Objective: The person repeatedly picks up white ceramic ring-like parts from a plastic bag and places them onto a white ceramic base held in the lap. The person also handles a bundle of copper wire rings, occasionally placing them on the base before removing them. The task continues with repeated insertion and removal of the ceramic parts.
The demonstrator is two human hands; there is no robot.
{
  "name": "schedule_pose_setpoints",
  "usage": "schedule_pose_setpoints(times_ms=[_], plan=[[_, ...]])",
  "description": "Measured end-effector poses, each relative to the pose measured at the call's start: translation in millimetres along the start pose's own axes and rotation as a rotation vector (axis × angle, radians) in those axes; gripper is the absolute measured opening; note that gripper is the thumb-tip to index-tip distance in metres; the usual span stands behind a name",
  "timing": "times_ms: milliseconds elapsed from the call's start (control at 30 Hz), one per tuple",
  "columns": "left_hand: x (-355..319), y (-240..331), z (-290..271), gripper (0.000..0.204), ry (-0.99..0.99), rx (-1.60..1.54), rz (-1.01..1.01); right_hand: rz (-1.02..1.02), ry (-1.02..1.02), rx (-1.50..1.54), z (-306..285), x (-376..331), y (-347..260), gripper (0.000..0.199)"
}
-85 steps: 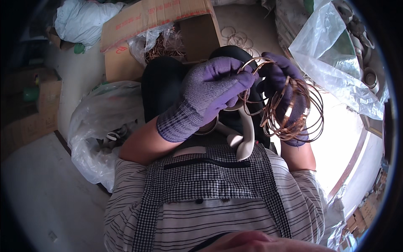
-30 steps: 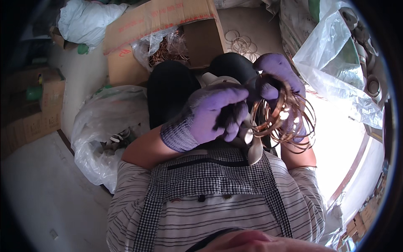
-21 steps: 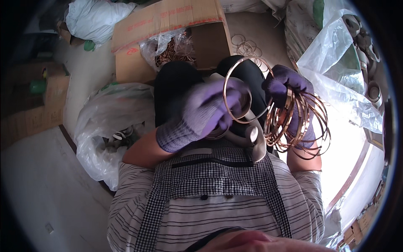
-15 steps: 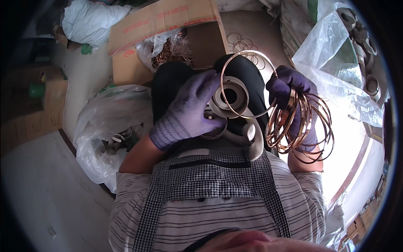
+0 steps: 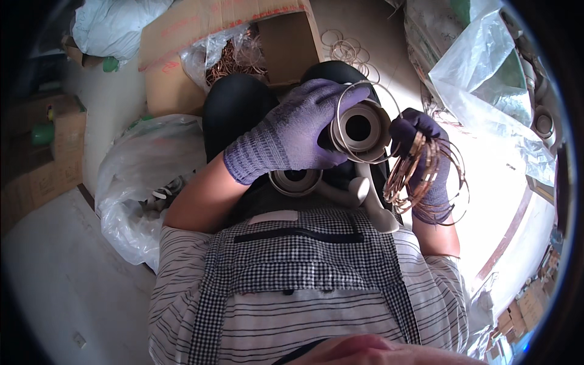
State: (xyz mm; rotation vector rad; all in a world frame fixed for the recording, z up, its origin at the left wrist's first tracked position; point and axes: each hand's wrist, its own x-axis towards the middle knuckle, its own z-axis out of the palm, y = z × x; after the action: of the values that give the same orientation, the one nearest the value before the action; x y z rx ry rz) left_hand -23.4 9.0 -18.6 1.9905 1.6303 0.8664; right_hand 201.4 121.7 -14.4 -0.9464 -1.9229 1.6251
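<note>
Head view, looking down over the person's shoulders: what matters is how one large thin ring [image 5: 337,118] lies against a beige round fitting [image 5: 378,131]. From where I stand, the fitting sits above the right side of the lap, near the right knee, its dark round mouth turned up toward the wearer's head. Its axis therefore runs roughly up toward the face, and the ring's flat plane faces much the same way. The ring's outline overlaps the fitting; whether it goes around the body or only lies in front of it, I cannot tell.

The left hand [image 5: 304,125] is the nearer one, curled about the fitting's left side, fingers across the far edge and thumb underneath. Just to the right, the right hand [image 5: 433,131] is bent, the ring's right side running to its fingers; a bunch of coppery rings [image 5: 420,173] hangs from that same hand.

Lower on the lap, toward the apron [image 5: 304,267], lies a second round fitting [image 5: 309,185], with a pale curved handle [image 5: 382,218] to its right. Beyond the knees, a cardboard box [image 5: 164,88] and some loose rings [image 5: 342,50] rest on the floor.
</note>
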Motion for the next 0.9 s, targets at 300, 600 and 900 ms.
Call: schedule_pose_setpoints(times_ms=[300, 600, 900], plan=[[-21.6, -1.1, 10.1, 0.080, 0.101, -0.549, -0.029, 0.158, 0.003, 0.032, 17.6, -14.1, -27.7, 0.026], [-16.0, 11.9, 29.7, 0.060, 0.280, -0.182, -0.124, 0.287, 0.076, 0.439, 21.5, -17.0, 8.1, 0.024], [-12.4, 18.3, 16.0, 0.058, 0.191, -0.204, -0.200, 0.210, 0.089, 0.298, 23.2, -7.8, -1.0, 0.024]])
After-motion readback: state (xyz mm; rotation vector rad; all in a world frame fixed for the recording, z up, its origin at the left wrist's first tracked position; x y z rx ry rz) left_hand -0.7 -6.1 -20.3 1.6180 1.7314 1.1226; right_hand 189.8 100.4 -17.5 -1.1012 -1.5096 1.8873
